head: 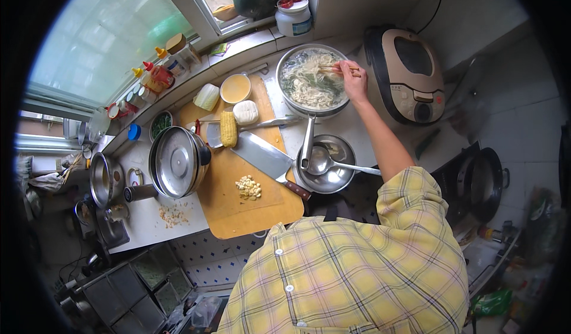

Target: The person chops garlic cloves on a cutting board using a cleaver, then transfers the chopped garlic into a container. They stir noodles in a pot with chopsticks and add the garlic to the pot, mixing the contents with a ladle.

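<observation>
My right hand (355, 82) grips a pair of wooden chopsticks (333, 68) over a metal saucepan (308, 110). Their tips reach into the noodles (312, 91), which lie in broth with dark green leaves. The pan's steel handle (308, 140) points toward me, above a metal bowl (341, 182) that holds a ladle (319, 161). My left hand is out of view. Before me a cleaver (265, 155) rests on a wooden cutting board (250, 218), near chopped garlic pieces (248, 188) and a corn cob (228, 129).
A rice cooker (408, 75) stands right of the pan. On the board's left edge sits a stack of metal lids or pans (178, 162). A bowl of yellowish liquid (235, 89) and a cabbage piece (207, 97) are at the back. Bottles (160, 75) line the windowsill.
</observation>
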`<state>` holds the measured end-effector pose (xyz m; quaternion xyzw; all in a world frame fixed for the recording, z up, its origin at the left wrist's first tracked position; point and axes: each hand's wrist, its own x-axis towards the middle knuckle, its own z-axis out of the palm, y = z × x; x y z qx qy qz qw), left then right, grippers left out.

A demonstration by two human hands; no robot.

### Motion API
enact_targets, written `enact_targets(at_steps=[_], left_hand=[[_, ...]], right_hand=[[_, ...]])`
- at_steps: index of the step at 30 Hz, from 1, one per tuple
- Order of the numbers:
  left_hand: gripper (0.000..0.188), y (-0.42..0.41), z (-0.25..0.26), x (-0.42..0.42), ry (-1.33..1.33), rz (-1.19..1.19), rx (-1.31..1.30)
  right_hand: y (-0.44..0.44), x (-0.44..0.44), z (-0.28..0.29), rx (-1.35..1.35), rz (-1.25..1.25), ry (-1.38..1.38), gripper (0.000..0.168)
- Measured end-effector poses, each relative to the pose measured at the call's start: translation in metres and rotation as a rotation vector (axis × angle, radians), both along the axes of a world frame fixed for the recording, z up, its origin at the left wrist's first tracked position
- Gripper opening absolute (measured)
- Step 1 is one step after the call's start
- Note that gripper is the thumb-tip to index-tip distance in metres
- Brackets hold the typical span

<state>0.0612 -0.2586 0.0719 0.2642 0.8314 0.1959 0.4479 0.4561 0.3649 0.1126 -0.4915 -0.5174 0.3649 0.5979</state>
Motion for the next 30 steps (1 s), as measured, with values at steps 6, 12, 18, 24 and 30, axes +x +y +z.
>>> enact_targets(at_steps=[6,12,18,24,30], left_hand=[[0.025,-0.028,-0.016,0.011,-0.061,-0.040,-0.155],[0.025,-0.016,-0.026,0.010,-0.088,-0.092,-0.150],[0.025,-0.015,-0.028,0.009,-0.095,-0.109,-0.150],[0.025,-0.024,-0.031,0.013,-0.105,-0.107,-0.168],[0.025,-0.027,-0.036,0.015,-0.117,-0.115,-0.179]], right_hand=[[-0.013,0.009,0.037,0.059,-0.103,-0.046,0.026],[-0.013,0.014,0.021,-0.037,-0.061,-0.123,0.024],[-0.029,0.014,0.030,0.102,-0.002,-0.206,0.023],[-0.050,-0.021,0.051,0.157,0.203,-0.371,0.014],[-0.057,-0.028,0.038,0.232,0.318,-0.526,0.014]])
